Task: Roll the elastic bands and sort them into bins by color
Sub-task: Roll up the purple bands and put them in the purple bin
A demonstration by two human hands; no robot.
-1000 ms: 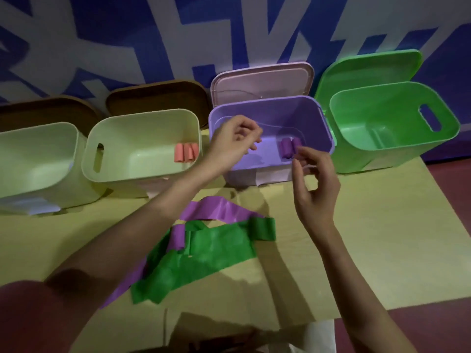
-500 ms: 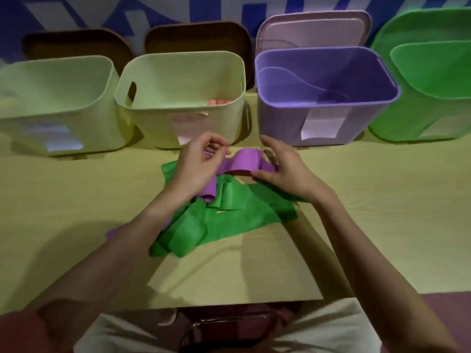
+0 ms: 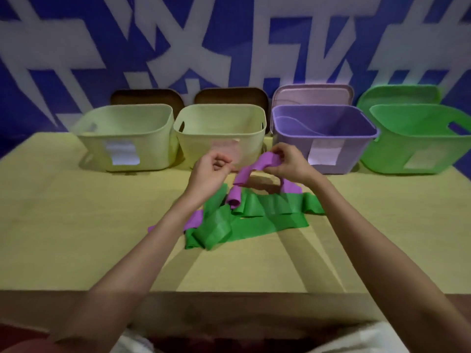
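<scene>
**Purple band lifted off the pile**

Since the earlier frame, your right hand (image 3: pixel 290 163) has raised one end of the purple band (image 3: pixel 251 170) up off the table (image 3: pixel 76 212) — half a second ago both hands were low over the pile. Your right fingers are curled around the band's upper end, thumb below, pinching it in front of the purple bin (image 3: pixel 323 138). Your left hand (image 3: pixel 211 171) sits just left of the band with fingers curled in toward the palm; whether they pinch an edge of the band you cannot tell from this view.

From your right hand the band droops down and left, its long axis running diagonally, and its lower part curls into a loose loop resting on the green band (image 3: pixel 254 217). Another purple stretch shows under the green one near your left wrist. The green band lies crumpled, long axis roughly left to right — in front of the bins. Two pale yellow bins (image 3: pixel 219 138) stand left of the purple one, the green bin (image 3: pixel 413 146) right of it.
</scene>
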